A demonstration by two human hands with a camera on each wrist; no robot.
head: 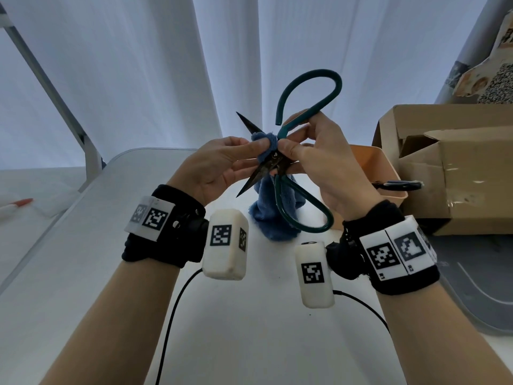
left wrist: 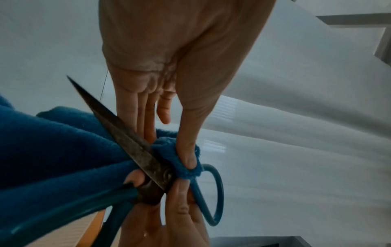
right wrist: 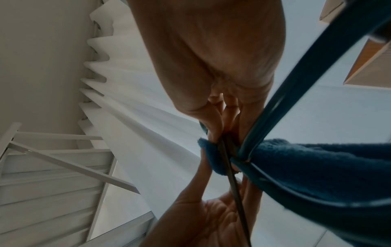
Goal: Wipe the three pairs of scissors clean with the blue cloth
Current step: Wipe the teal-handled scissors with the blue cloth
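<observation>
A large pair of scissors (head: 255, 178) with teal loop handles and dark, stained blades is held up over the white table, blades spread apart. My right hand (head: 291, 154) pinches it at the pivot, thumb on top. My left hand (head: 258, 147) pinches a fold of the blue cloth (head: 273, 218) round the upper blade beside the pivot. The rest of the cloth hangs down to the table. In the left wrist view the thumb (left wrist: 189, 160) presses the cloth (left wrist: 52, 150) against the blade (left wrist: 131, 142). The right wrist view shows the blade (right wrist: 234, 192) edge-on beside the cloth (right wrist: 317, 167).
An orange bin (head: 372, 159) stands behind my right hand, with a dark-handled pair of scissors (head: 397, 185) lying across its rim. A torn cardboard box (head: 458, 176) fills the right side. A grey tray (head: 472, 287) lies at the right edge. White curtains hang behind the table (head: 83, 245).
</observation>
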